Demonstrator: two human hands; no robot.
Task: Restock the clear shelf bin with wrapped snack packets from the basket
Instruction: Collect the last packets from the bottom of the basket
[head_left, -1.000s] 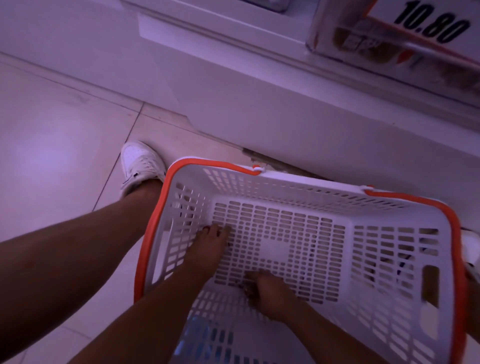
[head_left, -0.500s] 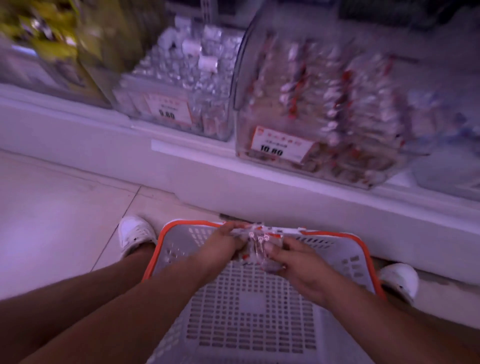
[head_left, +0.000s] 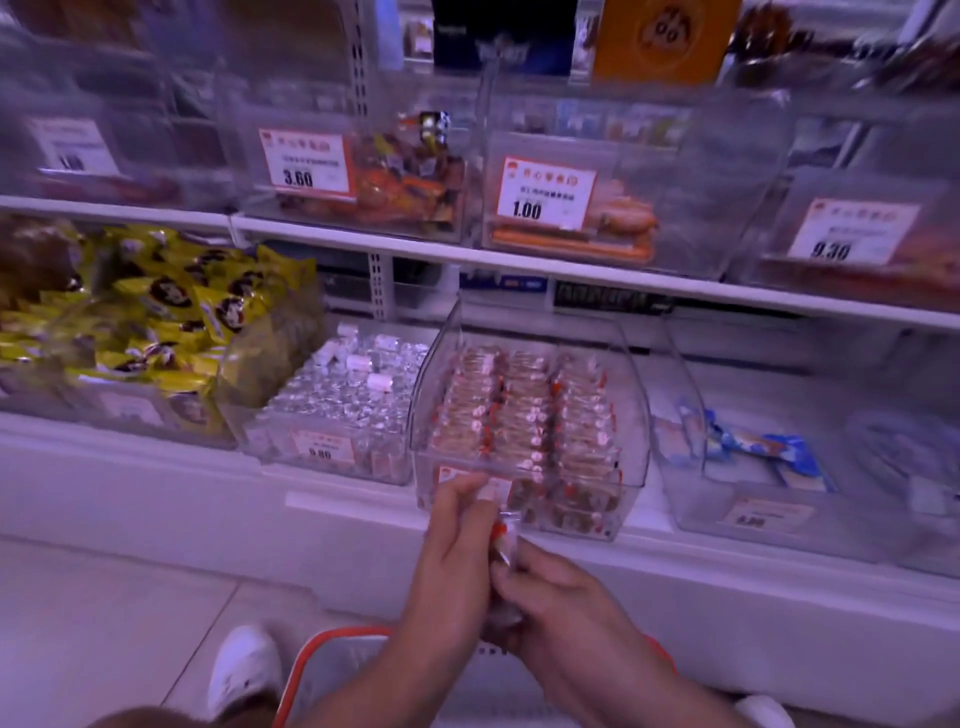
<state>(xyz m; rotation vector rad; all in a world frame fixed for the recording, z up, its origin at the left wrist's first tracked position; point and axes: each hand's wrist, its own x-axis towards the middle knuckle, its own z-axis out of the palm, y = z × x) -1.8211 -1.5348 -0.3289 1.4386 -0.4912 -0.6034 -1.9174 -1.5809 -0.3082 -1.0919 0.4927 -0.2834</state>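
Here both hands meet just in front of the clear bin (head_left: 530, 415), each curled round the same small clutch of packets (head_left: 505, 535). The left hand (head_left: 452, 551) grips from the left with its fingers wrapped up and over the top; the right hand (head_left: 550, 592) pinches from the near right side. How many packets are in the clutch I cannot tell; only a clear wrapper edge with a red mark shows between the fingers.

These look like light, crinkly things: thin glossy film around a flat brown snack. The film will likely be slippery, and the snack inside may crack if squeezed, so I would hold them by their flat faces with a gentle, even press rather than by the loose wrapper ends.

The bin sits on the low shelf, between a bin of silver sweets (head_left: 343, 395) on its left and a nearly bare bin with blue packets (head_left: 753, 447) on its right. Inside it the snacks stand in three rows running from near to far, already close to full; the packets per row are too blurred to count.

One basket (head_left: 332, 654) with an orange rim lies on the floor under the forearms, and what shows of its inside is bare. One white shoe (head_left: 244, 670) shows at its left; a white shape at the far right edge may be a second.
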